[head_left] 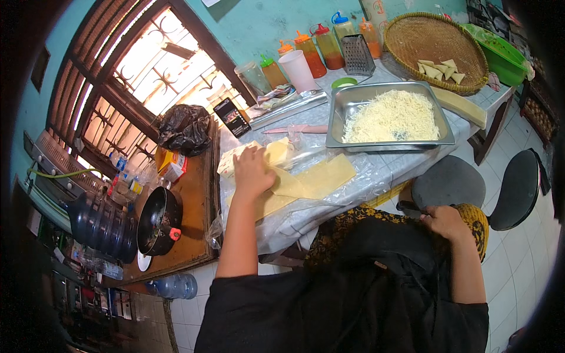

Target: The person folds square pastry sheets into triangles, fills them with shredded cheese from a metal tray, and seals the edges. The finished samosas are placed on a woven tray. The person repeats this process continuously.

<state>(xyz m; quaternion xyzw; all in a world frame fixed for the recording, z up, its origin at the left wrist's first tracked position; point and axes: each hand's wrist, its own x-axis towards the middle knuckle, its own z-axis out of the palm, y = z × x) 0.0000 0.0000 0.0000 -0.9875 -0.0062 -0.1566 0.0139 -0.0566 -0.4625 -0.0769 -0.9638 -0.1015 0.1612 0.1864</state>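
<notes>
My left hand (252,172) rests on pale yellow pastry sheets at the table's left end, its bent fingers apart and its thumb out to the right. Under and beside its fingertips lies a pale stack or block (231,160); I cannot tell which. One flat pastry sheet (327,175) reaches right over clear plastic, a folded piece (287,184) beside it. Down by my lap on the right, my right hand (445,223) is closed around a dark object (408,207), its kind unclear. A steel tray (391,146) of shredded pale filling (393,120) stands farther back.
A pink knife (297,129) lies behind the plastic. Sauce bottles (310,54), a box grater (358,55) and a white cup (298,70) line the wall. A woven basket (406,35) holds several folded triangles. A phone (231,116) leans at left; a black pan (154,220) sits nearby.
</notes>
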